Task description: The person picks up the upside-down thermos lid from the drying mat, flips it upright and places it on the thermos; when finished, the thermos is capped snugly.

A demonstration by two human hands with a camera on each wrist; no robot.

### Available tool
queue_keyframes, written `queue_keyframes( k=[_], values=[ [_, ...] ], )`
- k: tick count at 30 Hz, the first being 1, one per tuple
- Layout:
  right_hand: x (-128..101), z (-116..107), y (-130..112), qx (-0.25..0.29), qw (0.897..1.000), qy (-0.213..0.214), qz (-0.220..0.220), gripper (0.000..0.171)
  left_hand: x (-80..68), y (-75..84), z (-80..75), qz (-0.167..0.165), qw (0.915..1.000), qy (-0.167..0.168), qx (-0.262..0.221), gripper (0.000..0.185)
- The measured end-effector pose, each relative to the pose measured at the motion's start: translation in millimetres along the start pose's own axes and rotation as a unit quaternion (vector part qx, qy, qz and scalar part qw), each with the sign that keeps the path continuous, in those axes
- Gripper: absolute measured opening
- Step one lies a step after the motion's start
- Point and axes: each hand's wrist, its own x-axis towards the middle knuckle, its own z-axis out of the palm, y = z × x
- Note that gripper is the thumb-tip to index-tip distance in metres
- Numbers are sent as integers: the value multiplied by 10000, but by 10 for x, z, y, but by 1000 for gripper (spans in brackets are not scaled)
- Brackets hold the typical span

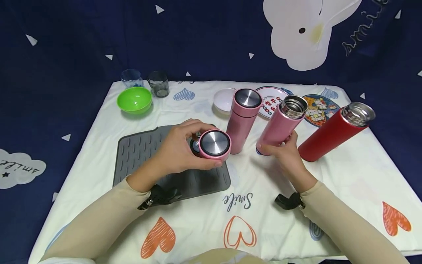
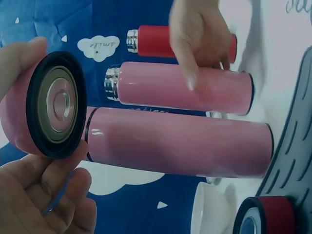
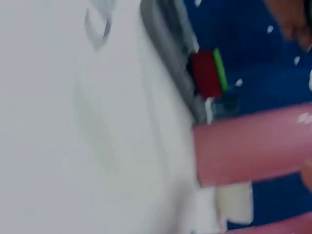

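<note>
My left hand point(image 1: 179, 148) grips a pink flask lid point(image 1: 215, 143) with a silver top, held above the grey mat. Its black-rimmed underside faces the left wrist camera. My right hand point(image 1: 288, 156) holds an uncapped pink thermos flask point(image 1: 278, 126) low near its base, steel mouth up. Between the hands stands another pink thermos flask point(image 1: 243, 124), its lid on. To the right of my right hand is an uncapped red thermos flask point(image 1: 329, 135). A red lid point(image 2: 277, 217) lies on the mat, mostly hidden behind my left hand in the head view.
The grey ribbed mat point(image 1: 135, 146) lies under my left arm. Farther back are a green bowl point(image 1: 134, 101), a clear glass point(image 1: 132, 77), a dark glass point(image 1: 159, 85), a white bowl point(image 1: 221, 101), a white patterned plate point(image 1: 268, 104) and a colourful plate point(image 1: 316, 110).
</note>
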Motion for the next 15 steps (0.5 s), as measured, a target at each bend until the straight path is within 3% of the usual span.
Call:
queue_keyframes(
  k=[2,5,8,11,15],
  values=[
    [87,0,68,123,9999,-63,-38,90,4,23,-11,46,9999,-72,-79,63],
    [69,-42,135,-487,9984,2,-284,71,32,60,-19,132,9993,-159,-310,64],
    [-75,-78,179,-1214,9909,-86,-574,64,82,109,-21,213,9986,-175,-447,63],
    [-261,-61,220,-1556,9819,-458,-976,60,175,226,22,263,9985,-110,-471,61],
    [-470,22,264,-1819,9686,-825,-1482,62,372,471,209,593,9973,-9,-425,64]
  ],
)
